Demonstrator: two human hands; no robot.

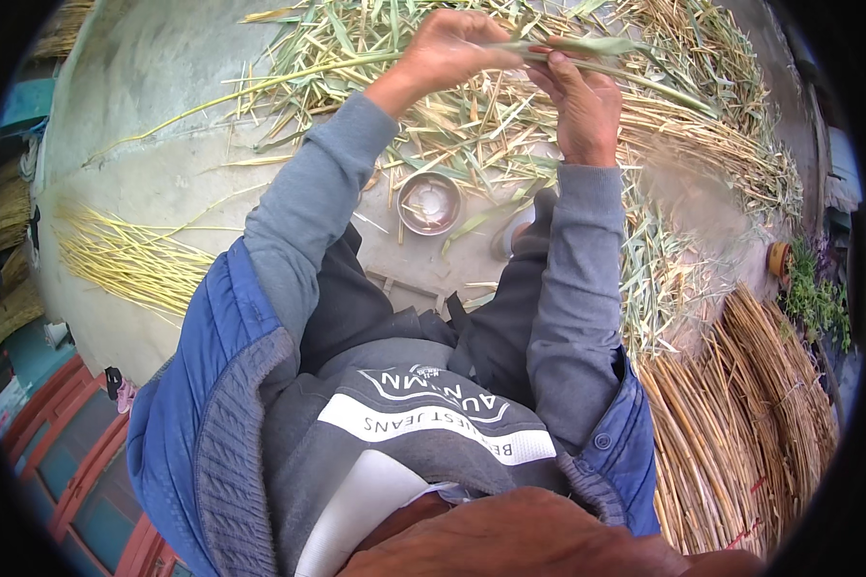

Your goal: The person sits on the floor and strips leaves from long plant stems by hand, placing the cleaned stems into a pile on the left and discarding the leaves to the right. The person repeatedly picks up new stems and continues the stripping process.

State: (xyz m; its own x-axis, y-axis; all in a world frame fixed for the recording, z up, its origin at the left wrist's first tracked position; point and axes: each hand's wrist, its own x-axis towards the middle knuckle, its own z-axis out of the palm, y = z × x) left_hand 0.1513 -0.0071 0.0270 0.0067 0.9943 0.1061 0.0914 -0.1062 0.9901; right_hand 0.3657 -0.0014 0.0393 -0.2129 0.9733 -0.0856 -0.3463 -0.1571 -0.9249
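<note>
My left hand [452, 50] and my right hand [584, 104] are raised near the top of the view, close together, both closed on one long reed stalk [303, 73]. To the left the stalk runs out bare, thin and yellow-green. Broad green leaves [592, 45] still hang on its right part. The left fingers are slightly blurred. Something small and reddish [541, 50] shows at the right fingertips, too small to name. Beneath both hands lies a wide litter of cut leaves and straw [471, 125].
A small metal bowl [429, 231] stands on the concrete floor before my legs. Yellow-green stripped stalks [130, 255] lie at the left. Dry reed bundles [731, 423] rest at the right, near a potted plant [813, 293]. A red-framed door or window [82, 471] is at lower left.
</note>
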